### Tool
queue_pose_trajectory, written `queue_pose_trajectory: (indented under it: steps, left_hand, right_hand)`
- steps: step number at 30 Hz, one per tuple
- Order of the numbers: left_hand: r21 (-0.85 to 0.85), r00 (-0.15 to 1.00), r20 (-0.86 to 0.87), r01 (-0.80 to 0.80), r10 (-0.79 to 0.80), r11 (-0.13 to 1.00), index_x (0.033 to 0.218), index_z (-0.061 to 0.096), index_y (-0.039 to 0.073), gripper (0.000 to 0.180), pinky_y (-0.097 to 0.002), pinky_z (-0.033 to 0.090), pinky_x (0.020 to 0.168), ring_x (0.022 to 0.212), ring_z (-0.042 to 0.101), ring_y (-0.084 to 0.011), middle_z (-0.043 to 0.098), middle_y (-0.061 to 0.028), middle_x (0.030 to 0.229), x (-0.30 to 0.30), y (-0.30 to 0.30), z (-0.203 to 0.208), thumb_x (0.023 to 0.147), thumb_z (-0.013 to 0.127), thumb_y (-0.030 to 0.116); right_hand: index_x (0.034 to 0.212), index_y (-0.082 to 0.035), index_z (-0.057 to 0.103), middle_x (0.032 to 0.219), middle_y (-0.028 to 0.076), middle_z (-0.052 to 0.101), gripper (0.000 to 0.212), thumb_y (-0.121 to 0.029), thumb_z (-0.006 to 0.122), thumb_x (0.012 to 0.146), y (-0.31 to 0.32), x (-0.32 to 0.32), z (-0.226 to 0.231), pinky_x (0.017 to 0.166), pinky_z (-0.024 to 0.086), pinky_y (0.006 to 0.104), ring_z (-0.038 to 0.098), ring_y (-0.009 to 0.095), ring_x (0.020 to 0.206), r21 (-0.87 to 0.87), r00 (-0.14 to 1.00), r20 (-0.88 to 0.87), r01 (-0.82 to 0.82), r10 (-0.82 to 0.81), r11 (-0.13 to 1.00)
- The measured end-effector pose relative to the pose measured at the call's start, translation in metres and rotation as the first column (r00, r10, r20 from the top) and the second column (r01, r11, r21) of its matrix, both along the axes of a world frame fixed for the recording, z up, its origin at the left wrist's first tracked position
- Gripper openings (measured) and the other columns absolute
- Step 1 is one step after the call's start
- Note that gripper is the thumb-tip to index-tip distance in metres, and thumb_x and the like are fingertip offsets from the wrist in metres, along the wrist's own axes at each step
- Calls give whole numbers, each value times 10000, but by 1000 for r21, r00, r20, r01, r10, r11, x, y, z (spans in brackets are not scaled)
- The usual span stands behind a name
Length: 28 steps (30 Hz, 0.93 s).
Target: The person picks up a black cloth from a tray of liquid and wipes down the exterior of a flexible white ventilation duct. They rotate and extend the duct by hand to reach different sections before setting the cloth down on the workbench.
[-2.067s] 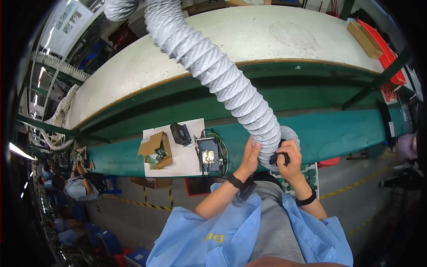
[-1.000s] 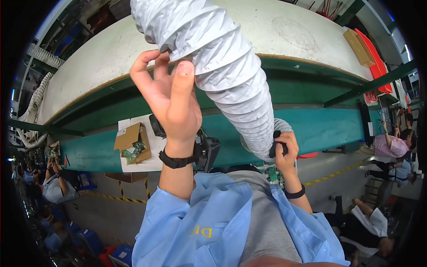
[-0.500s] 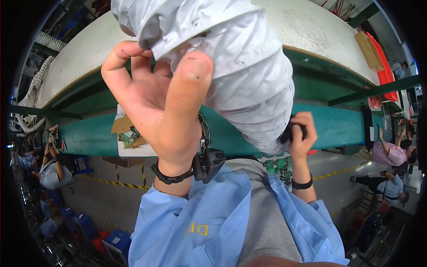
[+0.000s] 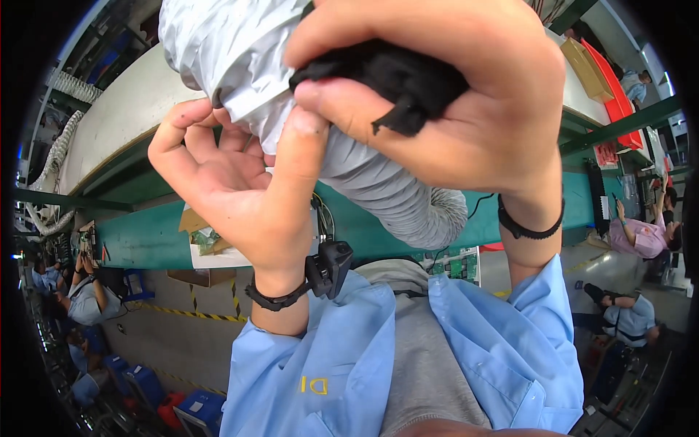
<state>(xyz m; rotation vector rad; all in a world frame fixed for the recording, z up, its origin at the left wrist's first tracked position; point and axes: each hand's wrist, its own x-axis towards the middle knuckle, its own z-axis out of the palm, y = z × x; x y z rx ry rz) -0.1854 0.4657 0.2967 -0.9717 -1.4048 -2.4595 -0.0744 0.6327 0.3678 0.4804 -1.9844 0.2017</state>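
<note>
A white, ribbed flexible duct hose [image 4: 393, 200] hangs close in front of me, running from the top of the view down toward the green bench. My left hand [image 4: 240, 193] is closed round its left side, thumb in front and fingers curled behind. In my right hand [image 4: 502, 102] is a crumpled black cloth [image 4: 393, 76], pinched between thumb and fingers against the hose's upper front. Part of the hose is hidden behind this hand. A black clip-like device [image 4: 331, 269] is strapped to my left wrist.
On the green bench [image 4: 142, 233] lie an open cardboard box [image 4: 193, 221] at left and green circuit boards [image 4: 463, 266] by my waist. A pale shelf [image 4: 120, 120] spans above, with a red bin [image 4: 608, 95] at right. Co-workers sit at both sides.
My right hand has risen from the hose's low end to its upper part, bringing the black cloth. The hose has shifted left at the top, and its lower end now curls freely.
</note>
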Motion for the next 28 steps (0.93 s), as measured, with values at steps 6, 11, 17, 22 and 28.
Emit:
queue_pose_trajectory:
  steps: [6, 11, 17, 22, 28]
  left_hand:
    - [-37, 999, 19, 45, -45, 998, 1346, 394, 86, 579, -369, 516, 993, 1164, 590, -251, 449, -127, 1310, 2, -2, -8, 882, 711, -53]
    - [70, 993, 5, 115, -116, 991, 1432, 393, 75, 587, -420, 464, 1083, 1235, 565, -277, 435, -124, 1401, 2, 16, -18, 962, 713, 220]
    - [292, 852, 47, 488, -521, 823, 1580, 243, 17, 904, -431, 374, 1170, 1406, 451, -285, 427, -152, 1525, 8, 39, -91, 920, 728, 398]
    - [223, 716, 340, 568, -609, 792, 1478, 445, -55, 754, -440, 419, 1151, 1283, 597, -302, 589, -177, 1400, 4, 36, -109, 957, 689, 432]
    - [-137, 910, 356, 278, -214, 951, 1427, 502, 0, 633, -447, 477, 1111, 1292, 593, -294, 597, -144, 1413, 15, 51, -82, 1031, 558, 490]
  right_hand:
    - [1015, 17, 578, 947, 222, 612, 276, -112, 684, 796, 8, -19, -2, 768, 514, 423, 606, 318, 859, 55, 981, -87, -171, 175, 984]
    - [880, 22, 562, 837, 201, 599, 190, -55, 665, 741, 9, -45, -1, 694, 518, 435, 602, 359, 766, 80, 957, -151, -239, 248, 968]
    - [775, 25, 556, 748, 185, 591, 122, -7, 651, 706, 4, -69, -14, 633, 522, 438, 596, 388, 686, -11, 925, -197, -333, 325, 943]
    - [833, 34, 627, 801, 166, 660, 106, -30, 691, 778, 21, -55, -36, 642, 529, 380, 650, 320, 703, -220, 898, -207, -430, 388, 876]
    - [1088, -28, 724, 992, 69, 754, 252, -166, 744, 878, 37, 46, -114, 811, 535, 300, 709, 191, 900, -616, 936, 327, 110, 126, 780]
